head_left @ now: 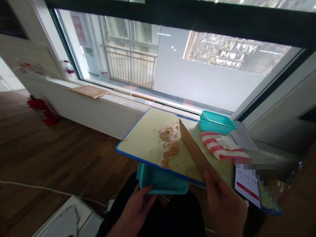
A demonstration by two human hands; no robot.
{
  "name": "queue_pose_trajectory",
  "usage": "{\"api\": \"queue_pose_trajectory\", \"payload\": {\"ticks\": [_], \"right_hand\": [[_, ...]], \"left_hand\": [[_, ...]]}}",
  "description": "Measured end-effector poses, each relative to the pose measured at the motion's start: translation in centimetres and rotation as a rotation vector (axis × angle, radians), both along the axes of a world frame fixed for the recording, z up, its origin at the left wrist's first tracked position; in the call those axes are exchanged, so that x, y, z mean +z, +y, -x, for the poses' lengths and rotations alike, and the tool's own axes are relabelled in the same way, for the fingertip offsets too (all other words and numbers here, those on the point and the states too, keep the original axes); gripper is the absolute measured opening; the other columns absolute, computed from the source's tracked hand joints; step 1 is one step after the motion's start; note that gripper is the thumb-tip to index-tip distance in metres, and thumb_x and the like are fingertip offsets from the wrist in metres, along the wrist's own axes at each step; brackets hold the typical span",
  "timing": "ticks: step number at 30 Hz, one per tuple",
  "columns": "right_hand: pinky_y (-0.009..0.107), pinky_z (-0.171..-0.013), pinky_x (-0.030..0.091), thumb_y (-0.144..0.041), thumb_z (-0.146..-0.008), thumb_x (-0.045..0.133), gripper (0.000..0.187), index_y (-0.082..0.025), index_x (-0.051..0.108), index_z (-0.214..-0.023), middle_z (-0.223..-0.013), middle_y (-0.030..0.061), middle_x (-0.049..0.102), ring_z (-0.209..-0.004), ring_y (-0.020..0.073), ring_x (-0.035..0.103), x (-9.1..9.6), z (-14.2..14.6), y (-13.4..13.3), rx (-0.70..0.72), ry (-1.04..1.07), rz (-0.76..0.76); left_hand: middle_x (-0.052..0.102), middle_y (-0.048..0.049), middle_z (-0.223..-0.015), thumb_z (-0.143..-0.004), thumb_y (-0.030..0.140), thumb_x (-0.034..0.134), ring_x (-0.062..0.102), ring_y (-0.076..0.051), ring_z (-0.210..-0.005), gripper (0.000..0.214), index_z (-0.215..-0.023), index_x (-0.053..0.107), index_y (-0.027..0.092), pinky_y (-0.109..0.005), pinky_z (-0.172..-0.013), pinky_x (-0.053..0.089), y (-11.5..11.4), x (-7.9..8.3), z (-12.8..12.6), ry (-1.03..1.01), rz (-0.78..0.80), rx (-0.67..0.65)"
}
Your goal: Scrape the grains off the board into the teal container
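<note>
My left hand [137, 204] grips the near rim of a teal plastic container [168, 187], held below the front edge of a cutting board [140, 131] with a blue border. In my right hand [224, 204] is a long flat strip of brown cardboard [195, 153], its far end angled across the board. Left of the strip, a loose band of yellow corn kernels [171, 150] mixed with white grains [168, 130] reaches down to the board's front edge. A few kernels lie scattered apart. The inside of the held container is partly hidden by the board.
A second teal container [217, 122] stands at the back right, behind a red-and-white striped cloth [212, 144]. A phone [247, 184] lies at the right. Behind the board are a radiator [108, 118] and a window. A fire extinguisher [43, 110] stands on the floor at left.
</note>
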State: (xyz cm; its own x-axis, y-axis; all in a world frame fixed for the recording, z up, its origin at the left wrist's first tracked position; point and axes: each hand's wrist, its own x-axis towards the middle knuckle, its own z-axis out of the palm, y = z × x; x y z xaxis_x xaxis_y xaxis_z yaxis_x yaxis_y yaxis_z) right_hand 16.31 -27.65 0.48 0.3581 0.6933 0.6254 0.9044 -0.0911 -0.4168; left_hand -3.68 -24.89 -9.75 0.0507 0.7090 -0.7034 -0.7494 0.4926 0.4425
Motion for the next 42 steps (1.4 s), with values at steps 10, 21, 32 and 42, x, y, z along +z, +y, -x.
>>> {"api": "queue_pose_trajectory", "payload": {"ticks": [10, 21, 32, 42], "right_hand": [[0.023, -0.049, 0.043, -0.048, -0.085, 0.049, 0.039, -0.019, 0.074, -0.092, -0.057, 0.004, 0.066, -0.055, 0.0157, 0.06, 0.3, 2.6, -0.4, 0.075, 0.01, 0.019], [0.021, -0.044, 0.044, -0.046, -0.082, 0.056, 0.034, -0.019, 0.075, -0.085, -0.062, 0.0042, 0.069, -0.046, 0.0133, 0.06, 0.3, 3.3, -2.6, 0.089, -0.053, 0.03], [0.021, -0.052, 0.05, -0.042, -0.088, 0.049, 0.037, -0.016, 0.075, -0.091, -0.073, 0.0077, 0.073, -0.055, 0.0157, 0.066, -0.7, 5.8, -3.3, 0.097, -0.143, -0.073], [0.019, -0.048, 0.049, -0.036, -0.089, 0.049, 0.033, -0.017, 0.076, -0.092, -0.073, 0.0069, 0.073, -0.054, 0.015, 0.067, -0.5, 6.5, -3.8, 0.25, -0.25, -0.066]], "left_hand": [[0.068, -0.0089, -0.104, -0.076, -0.003, 0.057, 0.07, -0.019, -0.078, 0.054, -0.124, 0.048, 0.02, -0.033, -0.071, 0.06, -0.1, 0.0, 0.6, -0.019, 0.004, 0.027], [0.068, -0.0089, -0.105, -0.076, -0.003, 0.057, 0.069, -0.019, -0.082, 0.051, -0.121, 0.051, 0.02, -0.033, -0.072, 0.06, 0.0, 1.1, 0.1, -0.034, -0.008, 0.03], [0.069, -0.0046, -0.089, -0.072, -0.003, 0.061, 0.069, -0.019, -0.078, 0.051, -0.117, 0.055, 0.022, -0.031, -0.071, 0.059, 0.2, 1.4, 0.1, -0.043, -0.048, 0.088], [0.069, -0.0058, -0.087, -0.073, -0.002, 0.061, 0.07, -0.021, -0.075, 0.052, -0.119, 0.053, 0.021, -0.034, -0.068, 0.06, 0.4, 0.6, 0.7, -0.061, -0.006, 0.119]]}}
